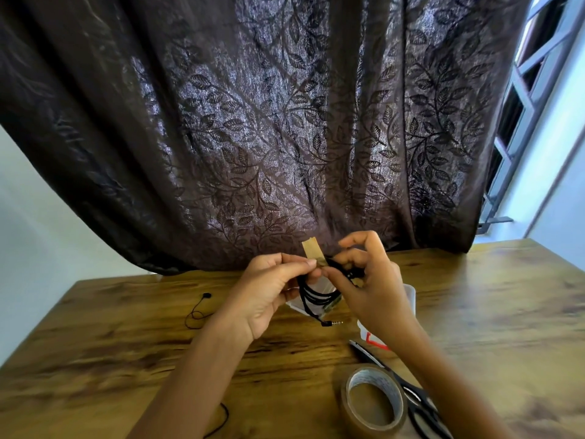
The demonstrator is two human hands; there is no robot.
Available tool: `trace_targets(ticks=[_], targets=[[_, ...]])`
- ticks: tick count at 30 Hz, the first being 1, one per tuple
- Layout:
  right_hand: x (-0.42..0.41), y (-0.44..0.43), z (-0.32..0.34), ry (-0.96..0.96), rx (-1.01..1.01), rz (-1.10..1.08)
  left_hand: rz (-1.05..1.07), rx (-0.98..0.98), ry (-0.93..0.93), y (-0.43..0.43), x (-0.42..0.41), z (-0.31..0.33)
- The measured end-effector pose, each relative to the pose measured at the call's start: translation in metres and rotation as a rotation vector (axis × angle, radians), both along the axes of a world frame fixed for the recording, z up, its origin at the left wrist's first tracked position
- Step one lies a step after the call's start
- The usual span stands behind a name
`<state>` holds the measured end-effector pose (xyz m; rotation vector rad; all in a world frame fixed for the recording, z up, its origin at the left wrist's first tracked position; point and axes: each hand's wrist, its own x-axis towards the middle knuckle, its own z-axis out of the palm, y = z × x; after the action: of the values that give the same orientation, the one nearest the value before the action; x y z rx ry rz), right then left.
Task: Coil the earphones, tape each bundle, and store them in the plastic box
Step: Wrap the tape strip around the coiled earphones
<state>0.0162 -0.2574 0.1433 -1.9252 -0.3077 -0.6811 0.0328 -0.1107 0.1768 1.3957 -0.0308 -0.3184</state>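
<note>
Wood table [126,359], dark leaf-print curtain [253,122] behind it, window [531,90] far right. Head view: both hands are up over the table's far middle with the coiled black earphones [316,294] between them. Left hand [272,289] pinches the top of the coil with thumb and forefinger, right at the foot of a tan tape strip [311,250] that sticks up from the coil. Right hand [370,289] grips the same coil from the other side, fingers curled round the loops and thumb tip at the tape's foot. Tape looks stuck to the cable there, but motion blur leaves that unsure. Loops hang below the hands, with the jack [332,323] lowest. Clear box [410,299] sits on the table under the hands, mostly hidden. A small white piece with red marking [370,339] lies by the right wrist; can't tell what it is. Tape roll [373,403] lies flat near right, scissors [421,410] just beside it and partly under the right forearm. A loose cable [198,312] lies at left, well apart.
</note>
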Motion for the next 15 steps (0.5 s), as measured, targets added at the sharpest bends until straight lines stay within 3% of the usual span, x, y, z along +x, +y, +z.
trace_targets(ticks=[11,15], targets=[[0.0002,-0.0002,0.0009,0.305,0.589,0.287,0.085,0.122,-0.118,0.0005,-0.0027,-0.0058],[-0.0008,-0.0013,0.0010,0.322,0.639,0.339,0.070,0.114,-0.102,0.0008,-0.0032,-0.0060]])
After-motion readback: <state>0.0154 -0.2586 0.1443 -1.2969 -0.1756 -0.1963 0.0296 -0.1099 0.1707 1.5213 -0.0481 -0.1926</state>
